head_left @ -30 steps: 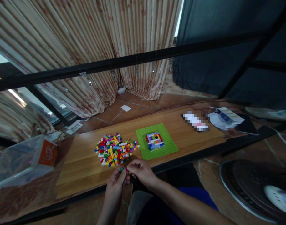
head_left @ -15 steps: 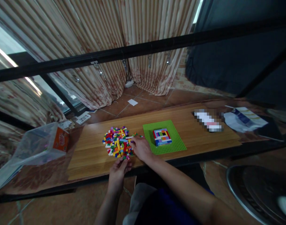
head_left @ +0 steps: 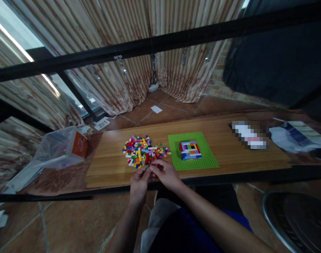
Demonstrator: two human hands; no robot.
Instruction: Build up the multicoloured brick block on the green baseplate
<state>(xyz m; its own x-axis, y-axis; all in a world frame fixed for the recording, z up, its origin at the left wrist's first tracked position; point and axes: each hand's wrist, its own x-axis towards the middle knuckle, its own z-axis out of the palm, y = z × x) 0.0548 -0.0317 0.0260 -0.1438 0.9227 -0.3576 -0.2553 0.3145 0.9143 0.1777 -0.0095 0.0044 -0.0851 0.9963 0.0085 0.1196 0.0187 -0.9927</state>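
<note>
My left hand (head_left: 138,183) and my right hand (head_left: 166,173) meet at the near edge of a heap of small toy bricks (head_left: 139,151) in many colours. A small green toy brick shows at the left fingertips, pinched there. My right fingers are closed against the left ones; what they pinch is too small and covered to make out. To the right, a green baseplate (head_left: 208,158) lies flat. On it stands a low square build of coloured bricks (head_left: 190,154), with a dark square at its middle.
A wooden board (head_left: 107,158) on the table bears the bricks and baseplate. At the left stands a clear plastic box (head_left: 57,147) with an orange label. A blurred-out item (head_left: 248,135) and a white and blue bag (head_left: 297,137) lie at the right. A dark metal bar (head_left: 110,56) crosses behind.
My right hand has moved from the right side of the heap towards me, up to my left hand. The left hand still pinches at the heap's near edge. The view has shifted slightly.
</note>
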